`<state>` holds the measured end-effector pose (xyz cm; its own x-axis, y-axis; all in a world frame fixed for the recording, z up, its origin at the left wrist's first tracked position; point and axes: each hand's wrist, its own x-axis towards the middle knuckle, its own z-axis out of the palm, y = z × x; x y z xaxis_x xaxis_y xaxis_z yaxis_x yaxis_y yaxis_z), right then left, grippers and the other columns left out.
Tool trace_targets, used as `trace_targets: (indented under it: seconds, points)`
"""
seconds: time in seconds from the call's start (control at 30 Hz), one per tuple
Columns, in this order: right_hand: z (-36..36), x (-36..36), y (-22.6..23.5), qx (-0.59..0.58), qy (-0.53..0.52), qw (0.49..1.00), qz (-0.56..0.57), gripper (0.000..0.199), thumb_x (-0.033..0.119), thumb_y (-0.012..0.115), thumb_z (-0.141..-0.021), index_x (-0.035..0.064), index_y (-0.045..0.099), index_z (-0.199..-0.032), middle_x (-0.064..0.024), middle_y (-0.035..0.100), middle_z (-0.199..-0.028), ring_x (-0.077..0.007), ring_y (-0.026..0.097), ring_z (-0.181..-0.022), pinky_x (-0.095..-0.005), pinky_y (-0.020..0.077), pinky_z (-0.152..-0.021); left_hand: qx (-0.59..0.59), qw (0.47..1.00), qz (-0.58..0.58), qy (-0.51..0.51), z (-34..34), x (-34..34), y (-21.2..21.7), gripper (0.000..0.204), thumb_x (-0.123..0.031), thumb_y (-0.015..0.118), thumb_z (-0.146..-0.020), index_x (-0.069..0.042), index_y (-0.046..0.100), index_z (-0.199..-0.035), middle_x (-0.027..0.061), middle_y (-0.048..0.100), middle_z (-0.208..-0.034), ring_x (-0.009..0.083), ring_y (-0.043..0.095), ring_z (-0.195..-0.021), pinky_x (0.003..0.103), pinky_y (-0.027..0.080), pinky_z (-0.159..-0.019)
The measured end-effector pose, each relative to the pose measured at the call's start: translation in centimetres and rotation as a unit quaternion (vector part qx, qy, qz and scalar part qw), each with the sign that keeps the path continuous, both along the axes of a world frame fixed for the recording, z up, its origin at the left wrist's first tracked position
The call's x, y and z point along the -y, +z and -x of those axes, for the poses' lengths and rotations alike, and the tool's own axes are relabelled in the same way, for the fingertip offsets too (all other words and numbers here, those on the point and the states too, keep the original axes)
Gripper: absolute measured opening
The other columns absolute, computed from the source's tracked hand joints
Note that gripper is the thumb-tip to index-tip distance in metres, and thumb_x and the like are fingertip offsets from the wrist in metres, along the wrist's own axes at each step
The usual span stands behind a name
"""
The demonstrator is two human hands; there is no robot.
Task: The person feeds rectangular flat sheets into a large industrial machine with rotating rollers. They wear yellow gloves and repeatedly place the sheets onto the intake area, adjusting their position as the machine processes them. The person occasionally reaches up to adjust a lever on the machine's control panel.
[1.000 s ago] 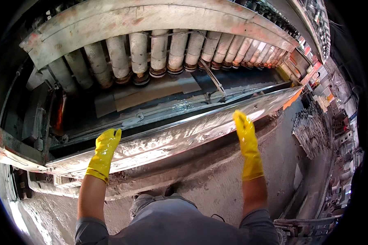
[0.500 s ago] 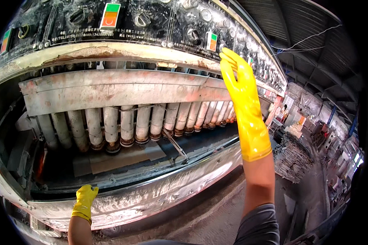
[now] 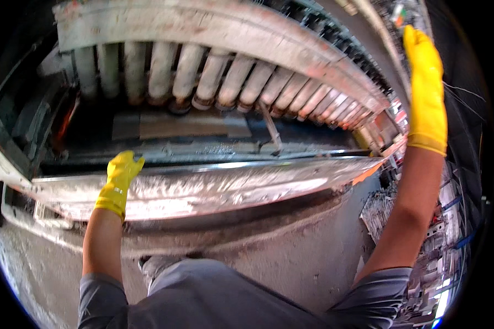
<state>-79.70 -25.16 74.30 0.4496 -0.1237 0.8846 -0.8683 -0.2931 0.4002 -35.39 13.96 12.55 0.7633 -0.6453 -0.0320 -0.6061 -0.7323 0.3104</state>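
My left hand (image 3: 122, 174), in a yellow rubber glove, lies at the front rim (image 3: 219, 166) of a long machine. Its fingers bend over this metal edge and the thumb sticks out to the right. At the upper right, my right hand (image 3: 424, 82) in a matching glove is raised, fingers stretched towards the control panel (image 3: 403, 6). Its fingertips are beside a small green-and-orange switch (image 3: 399, 15); blur hides whether they touch. Inside the machine, several flat slabs (image 3: 175, 126) lie on a dark belt (image 3: 307, 137), below a row of pale upright cylinders (image 3: 188, 71).
A stained metal beam (image 3: 203, 24) crosses above the cylinders. One thin bar (image 3: 270, 129) slants down to the belt. Concrete floor (image 3: 307, 241) runs along the machine's front, with a pile of grey pieces (image 3: 376, 211) to the right.
My view has tilted down, so most of the control panel has left the picture and my torso shows. The left hand stays at the rim; the right stays raised by the panel.
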Motion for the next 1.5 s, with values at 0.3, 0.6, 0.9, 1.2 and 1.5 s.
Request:
trace_targets:
  seconds: [0.3, 0.6, 0.9, 1.2, 1.5]
  points:
    - [-0.4, 4.2, -0.3, 0.016, 0.081, 0.996, -0.018, 0.061, 0.059, 0.053, -0.106, 0.0063, 0.070, -0.131, -0.0177, 0.074, -0.116, -0.0356, 0.068, -0.109, -0.0443, 0.0512, -0.096, -0.049, 0.997, -0.051, 0.022, -0.2, -0.9, 1.0, 0.067, -0.059, 0.058, -0.102, -0.007, 0.065, -0.143, 0.0151, 0.064, -0.149, 0.0313, 0.057, -0.141, 0.043, 0.045, -0.117]
    - [-3.7, -8.1, -8.4, 0.118, 0.063, 0.978, -0.159, 0.050, 0.053, 0.058, -0.101, 0.0128, 0.069, -0.129, -0.0191, 0.073, -0.122, -0.0435, 0.068, -0.115, -0.0543, 0.0520, -0.099, -0.004, 0.999, 0.040, 0.027, -1.2, -1.3, -2.0, 0.062, -0.058, 0.068, -0.093, -0.005, 0.076, -0.124, 0.0193, 0.074, -0.128, 0.0362, 0.068, -0.123, 0.045, 0.053, -0.106]
    - [-9.6, -14.1, -5.8, 0.052, 0.238, 0.969, -0.033, 0.050, 0.058, 0.064, -0.098, 0.0118, 0.076, -0.114, -0.0123, 0.076, -0.096, -0.0288, 0.072, -0.088, -0.0395, 0.0555, -0.082, 0.030, 0.999, 0.002, 0.040, -2.5, -1.9, -2.5, 0.062, -0.060, 0.065, -0.095, -0.007, 0.075, -0.124, 0.0181, 0.074, -0.128, 0.0357, 0.068, -0.122, 0.045, 0.054, -0.103]
    - [-12.6, -12.7, -3.3, 0.230, 0.423, 0.787, -0.387, 0.040, 0.042, 0.055, -0.109, 0.0072, 0.065, -0.092, -0.0069, 0.062, -0.067, -0.0196, 0.055, -0.048, -0.0339, 0.0405, -0.042, -0.008, 0.999, 0.001, 0.033, -1.2, 0.1, -1.5, 0.066, -0.060, 0.063, -0.099, -0.009, 0.069, -0.138, 0.0150, 0.067, -0.145, 0.0323, 0.060, -0.137, 0.043, 0.046, -0.115]
    - [-12.4, -12.7, -3.5, 0.260, 0.386, 0.708, -0.531, 0.047, 0.041, 0.044, -0.110, 0.0018, 0.070, -0.109, -0.0154, 0.072, -0.107, -0.0307, 0.069, -0.090, -0.0448, 0.0591, -0.078, -0.038, 0.997, -0.063, 0.037, -0.4, -0.5, -0.4, 0.070, -0.063, 0.054, -0.104, -0.010, 0.063, -0.148, 0.0117, 0.061, -0.154, 0.0301, 0.054, -0.145, 0.042, 0.043, -0.120]
